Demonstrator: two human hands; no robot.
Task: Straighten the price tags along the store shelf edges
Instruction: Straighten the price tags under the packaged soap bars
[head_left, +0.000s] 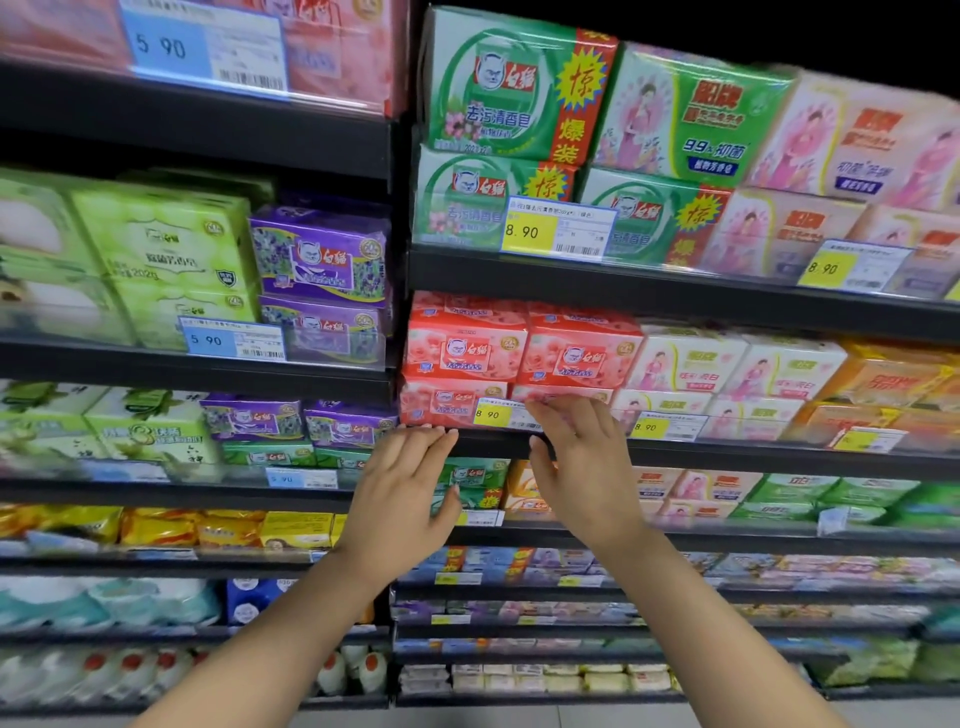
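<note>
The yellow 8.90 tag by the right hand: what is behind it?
Behind the yellow 8.90 tag sit red soap packs. The right hand has its fingers over the tag's right part, hiding it.

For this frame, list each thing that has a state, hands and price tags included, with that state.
Left hand: open, fingertips at the shelf edge.
Right hand: open, fingers over the 8.90 tag's right end.
8.90 tag: roughly level, partly covered.
Upper 8.90 tag: slightly tilted.
5.90 tag: slightly tilted.
</note>
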